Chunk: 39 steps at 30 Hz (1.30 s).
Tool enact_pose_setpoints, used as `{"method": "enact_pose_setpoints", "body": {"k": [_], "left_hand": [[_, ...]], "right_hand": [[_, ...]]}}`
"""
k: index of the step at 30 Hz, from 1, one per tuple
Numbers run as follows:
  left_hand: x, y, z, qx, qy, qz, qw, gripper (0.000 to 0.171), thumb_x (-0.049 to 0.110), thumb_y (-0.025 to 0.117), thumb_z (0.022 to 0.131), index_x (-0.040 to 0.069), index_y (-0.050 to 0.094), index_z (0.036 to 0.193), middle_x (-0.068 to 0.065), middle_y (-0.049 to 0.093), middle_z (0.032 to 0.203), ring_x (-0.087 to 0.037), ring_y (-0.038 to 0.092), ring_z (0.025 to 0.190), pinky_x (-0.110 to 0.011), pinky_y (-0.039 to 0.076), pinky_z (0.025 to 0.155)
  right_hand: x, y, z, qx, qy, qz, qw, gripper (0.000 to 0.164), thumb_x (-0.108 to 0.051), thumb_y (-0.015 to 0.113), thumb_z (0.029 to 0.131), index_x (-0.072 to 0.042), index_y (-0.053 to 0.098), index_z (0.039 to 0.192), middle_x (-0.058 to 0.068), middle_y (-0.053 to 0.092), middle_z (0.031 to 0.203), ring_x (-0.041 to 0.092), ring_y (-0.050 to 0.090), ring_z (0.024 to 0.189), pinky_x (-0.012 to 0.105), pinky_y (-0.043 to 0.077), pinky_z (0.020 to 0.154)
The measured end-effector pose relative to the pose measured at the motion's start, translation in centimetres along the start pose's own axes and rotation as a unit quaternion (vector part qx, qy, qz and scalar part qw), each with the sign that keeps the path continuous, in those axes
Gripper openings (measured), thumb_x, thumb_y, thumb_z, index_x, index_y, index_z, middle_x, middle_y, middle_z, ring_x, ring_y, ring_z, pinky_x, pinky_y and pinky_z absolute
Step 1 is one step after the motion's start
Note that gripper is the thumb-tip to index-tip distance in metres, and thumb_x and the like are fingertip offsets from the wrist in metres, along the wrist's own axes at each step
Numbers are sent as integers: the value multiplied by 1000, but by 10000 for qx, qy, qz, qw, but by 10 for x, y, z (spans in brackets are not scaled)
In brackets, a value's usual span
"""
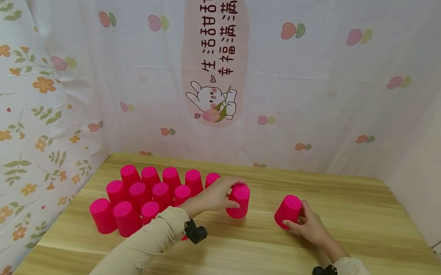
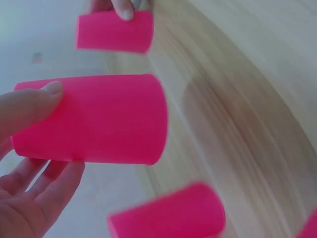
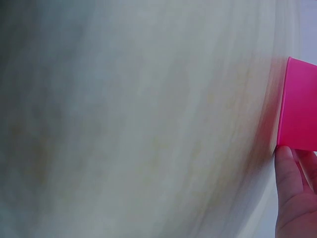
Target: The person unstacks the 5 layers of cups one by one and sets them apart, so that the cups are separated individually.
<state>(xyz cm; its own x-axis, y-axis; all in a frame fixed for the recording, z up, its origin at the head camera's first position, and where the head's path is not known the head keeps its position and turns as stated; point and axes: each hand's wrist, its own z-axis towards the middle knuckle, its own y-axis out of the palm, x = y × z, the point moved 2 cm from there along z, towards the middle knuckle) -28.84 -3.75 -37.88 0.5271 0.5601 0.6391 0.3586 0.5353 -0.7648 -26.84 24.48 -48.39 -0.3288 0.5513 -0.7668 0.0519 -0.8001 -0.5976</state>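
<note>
My left hand [image 1: 217, 195] holds a bright pink plastic cup [image 1: 240, 203], bottom side up, thumb on one side and fingers on the other. The left wrist view shows this cup [image 2: 99, 119] large, its wide rim near the wooden surface. To the right, my right hand [image 1: 311, 226] grips a second pink cup [image 1: 287, 211], also mouth down and leaning slightly. In the right wrist view only part of that cup [image 3: 300, 106] shows, with fingers at its lower side. A gap of wooden tabletop separates the two held cups.
Rows of inverted pink cups [image 1: 124, 219] stand on the left of the wooden table [image 1: 252, 273]; my left forearm hides some. One more cup [image 2: 171, 213] shows low in the left wrist view. A printed curtain [image 1: 321, 86] hangs behind the table's back edge.
</note>
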Motion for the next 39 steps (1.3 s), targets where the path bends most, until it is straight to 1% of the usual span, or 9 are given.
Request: {"method": "enact_pose_setpoints", "body": {"k": [5,9,12,16,23,24,30,31,39], "left_hand": [[-14,-18,-17,-37,-145,337,9993,56,7,72,73,5,47,123,-8,50,118,-22,48,104,-33,45,82],[-26,-25,-29,-124,-358,578,9976,55,6,73,71,5,48,120,-9,51,116,-24,48,103,-35,46,81],[-35,-25,-34,-199,-516,697,9960,53,5,73,71,5,49,118,-10,52,114,-25,48,103,-36,46,81],[-46,-23,-39,-159,-612,692,9956,50,2,73,70,3,49,114,-11,53,110,-26,49,101,-37,45,82],[-60,-19,-39,-74,-816,626,9947,49,5,73,71,3,48,113,-8,54,106,-23,52,96,-34,48,78],[-60,-19,-39,-75,-839,610,9946,49,6,72,71,3,48,114,-9,54,107,-23,52,96,-34,48,77],[-56,-21,-41,-83,-878,648,9940,50,6,72,72,2,48,116,-11,54,108,-25,52,96,-35,48,77],[-56,-21,-42,-85,-900,674,9936,51,6,72,72,2,48,116,-11,54,107,-25,53,95,-35,48,77],[-55,-20,-40,-183,-966,841,9916,52,7,72,72,2,49,118,-12,55,108,-25,53,95,-35,48,77]], "right_hand": [[0,0,0,-12,39,42,10000,56,-16,72,73,2,37,113,22,54,105,38,56,92,42,50,73],[0,1,1,-22,106,-2,9999,56,-17,72,74,1,36,113,21,54,105,38,56,92,43,49,74],[1,1,0,-9,95,-42,9999,56,-17,72,74,2,36,113,22,54,105,38,56,92,43,49,74],[1,1,0,14,13,-40,10000,56,-16,72,74,2,36,114,22,54,105,38,56,92,44,49,73],[1,2,0,34,-46,26,10000,55,-15,72,74,2,37,113,22,54,104,38,56,92,43,50,73],[-5,1,-1,38,-45,6,10000,54,-13,71,74,3,37,113,23,54,104,39,56,91,44,49,73],[-10,0,1,63,-45,-3,10000,54,-8,71,74,5,36,113,25,53,104,40,56,91,47,48,73],[-5,1,1,49,-43,10,10000,55,-9,71,74,4,36,114,25,53,105,39,56,91,46,49,74],[-4,0,0,-66,73,-6,10000,56,-17,71,75,3,35,113,23,53,106,39,55,93,45,48,75]]}}
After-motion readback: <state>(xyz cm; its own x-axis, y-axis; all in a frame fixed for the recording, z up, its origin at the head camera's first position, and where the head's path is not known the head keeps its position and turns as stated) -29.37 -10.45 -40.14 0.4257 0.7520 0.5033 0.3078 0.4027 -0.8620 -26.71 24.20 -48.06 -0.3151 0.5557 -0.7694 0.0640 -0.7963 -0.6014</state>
